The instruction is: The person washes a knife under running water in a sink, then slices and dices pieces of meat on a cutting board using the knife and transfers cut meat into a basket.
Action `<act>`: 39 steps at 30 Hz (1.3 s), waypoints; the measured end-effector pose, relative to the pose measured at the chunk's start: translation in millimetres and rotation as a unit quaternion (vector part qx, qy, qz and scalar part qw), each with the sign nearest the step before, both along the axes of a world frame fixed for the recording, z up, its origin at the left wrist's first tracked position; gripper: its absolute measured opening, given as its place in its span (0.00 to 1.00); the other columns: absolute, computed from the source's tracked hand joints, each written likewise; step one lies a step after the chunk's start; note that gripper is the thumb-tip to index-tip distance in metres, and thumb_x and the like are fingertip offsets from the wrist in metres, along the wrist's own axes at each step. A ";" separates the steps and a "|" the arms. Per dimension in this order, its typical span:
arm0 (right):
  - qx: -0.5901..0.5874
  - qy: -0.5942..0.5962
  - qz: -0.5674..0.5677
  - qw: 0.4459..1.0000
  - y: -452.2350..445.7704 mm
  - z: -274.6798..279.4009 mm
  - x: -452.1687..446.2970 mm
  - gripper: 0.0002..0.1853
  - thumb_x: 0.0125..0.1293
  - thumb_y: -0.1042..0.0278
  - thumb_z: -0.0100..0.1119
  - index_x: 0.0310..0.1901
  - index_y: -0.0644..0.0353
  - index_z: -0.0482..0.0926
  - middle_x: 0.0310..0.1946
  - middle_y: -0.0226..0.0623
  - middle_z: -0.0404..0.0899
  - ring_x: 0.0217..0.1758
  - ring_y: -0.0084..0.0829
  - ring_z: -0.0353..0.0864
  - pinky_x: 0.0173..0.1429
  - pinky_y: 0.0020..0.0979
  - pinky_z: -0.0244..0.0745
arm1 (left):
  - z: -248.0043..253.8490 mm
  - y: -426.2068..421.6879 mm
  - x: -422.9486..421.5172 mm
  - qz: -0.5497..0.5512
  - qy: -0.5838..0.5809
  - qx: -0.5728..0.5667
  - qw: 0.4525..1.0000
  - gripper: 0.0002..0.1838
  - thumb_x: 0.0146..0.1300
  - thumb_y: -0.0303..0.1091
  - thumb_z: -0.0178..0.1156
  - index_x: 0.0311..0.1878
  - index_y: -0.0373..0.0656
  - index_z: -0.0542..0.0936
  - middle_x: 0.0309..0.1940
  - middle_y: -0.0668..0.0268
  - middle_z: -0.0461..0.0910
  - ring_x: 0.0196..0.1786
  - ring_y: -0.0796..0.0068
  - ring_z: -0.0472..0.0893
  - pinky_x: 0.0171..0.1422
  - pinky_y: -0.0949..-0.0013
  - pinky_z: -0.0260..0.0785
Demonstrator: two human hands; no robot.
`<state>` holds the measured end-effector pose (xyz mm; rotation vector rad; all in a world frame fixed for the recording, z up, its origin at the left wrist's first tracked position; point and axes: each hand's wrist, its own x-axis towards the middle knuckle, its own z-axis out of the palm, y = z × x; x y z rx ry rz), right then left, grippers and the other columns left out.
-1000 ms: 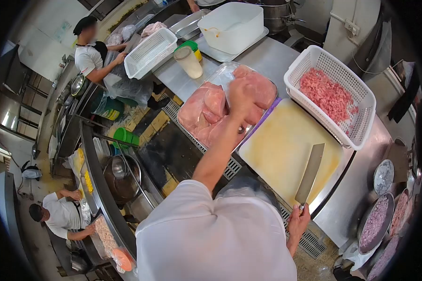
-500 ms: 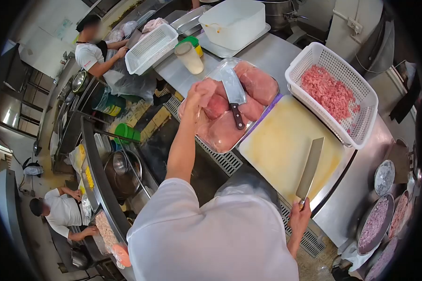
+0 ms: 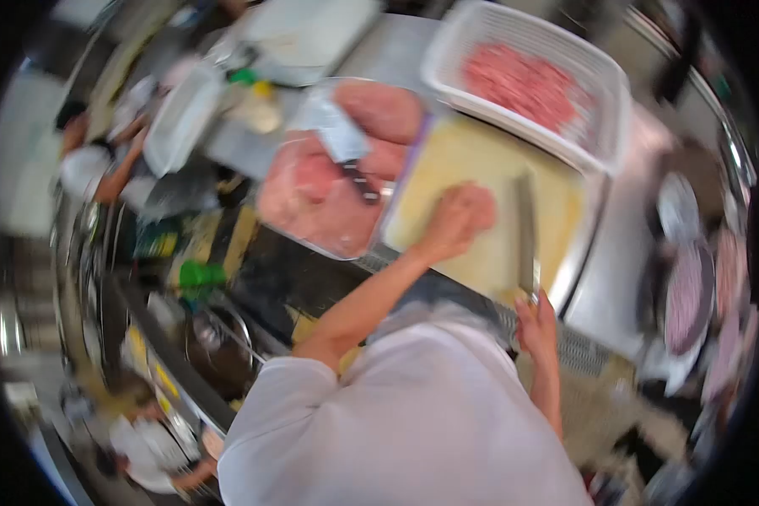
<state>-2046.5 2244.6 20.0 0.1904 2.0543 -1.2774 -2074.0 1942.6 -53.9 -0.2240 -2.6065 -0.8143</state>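
Observation:
My left hand (image 3: 449,226) is closed on a pink piece of raw meat (image 3: 481,205), low over the yellowed cutting board (image 3: 481,152); blur hides whether the meat touches the board. In my right hand (image 3: 537,325) is the handle of a long broad-bladed knife (image 3: 527,223), its blade pointing away from me over the board's right part. Left of the board, a metal tray (image 3: 352,255) holds several large pieces of raw meat (image 3: 379,110). On top of them lies a cleaver (image 3: 339,133) with a dark riveted handle.
Behind the board stands a white perforated basket (image 3: 607,143) with cut pink meat (image 3: 523,84). A large white container (image 3: 312,34) is at the back left. Pans with chopped food (image 3: 690,295) are at right. One co-worker (image 3: 93,164) is at upper left, another (image 3: 152,451) at lower left.
My left hand has moved right from the tray to above the board with the meat piece. My right hand keeps the knife. The whole view has shifted and blurred.

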 end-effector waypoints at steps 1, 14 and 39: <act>0.024 0.065 0.034 0.997 7.5 -11.3 2.3 0.25 0.75 0.58 0.66 0.66 0.64 0.74 0.30 0.38 0.80 0.29 0.30 0.80 0.35 0.35 0.76 | -18.2 2.6 -0.4 -0.032 -0.008 0.005 0.999 0.39 0.56 0.35 0.75 0.72 0.39 0.75 0.67 0.44 0.75 0.74 0.37 0.69 0.79 0.43 0.62; 0.036 0.060 0.072 0.995 -0.5 21.6 9.3 0.29 0.73 0.53 0.69 0.67 0.64 0.76 0.41 0.48 0.86 0.44 0.40 0.85 0.54 0.39 0.80 | -3.8 -45.5 -36.3 0.256 -0.046 0.275 0.926 0.12 0.69 0.34 0.67 0.35 0.33 0.84 0.26 0.58 0.84 0.29 0.71 0.81 0.37 0.64 0.74; 0.017 0.025 0.042 0.999 -13.2 73.7 21.9 0.27 0.79 0.52 0.61 0.64 0.71 0.79 0.25 0.40 0.78 0.28 0.29 0.76 0.36 0.35 0.73 | 109.0 10.7 -50.2 0.040 0.068 0.203 0.976 0.05 0.68 0.27 0.66 0.41 0.36 0.80 0.34 0.55 0.81 0.41 0.51 0.82 0.47 0.53 0.74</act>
